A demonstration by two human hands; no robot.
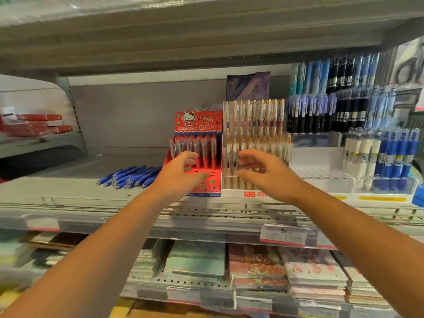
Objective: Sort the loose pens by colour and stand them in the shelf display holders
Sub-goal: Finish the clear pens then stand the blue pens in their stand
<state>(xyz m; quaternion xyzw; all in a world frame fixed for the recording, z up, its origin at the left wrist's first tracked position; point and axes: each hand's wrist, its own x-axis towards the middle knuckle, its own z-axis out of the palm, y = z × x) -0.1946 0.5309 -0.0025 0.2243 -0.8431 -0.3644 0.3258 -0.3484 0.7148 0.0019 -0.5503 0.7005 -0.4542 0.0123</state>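
Observation:
A pile of loose blue pens (130,176) lies flat on the grey shelf (68,189), left of a red Hello Kitty display holder (198,125) with red pens standing in its back rows. My left hand (181,174) hovers over that holder's front holes, fingers spread, holding nothing. Right of it stands a clear holder (257,187) of gold-clipped pens. My right hand (263,174) is in front of that holder, fingers apart and empty. The frame is blurred by motion.
Clear tiered holders (321,177) with blue, white and black pens fill the shelf's right side. Red boxes (39,125) sit on a shelf at far left. Notebooks (252,271) are stacked on the shelf below, behind a price tag (284,235).

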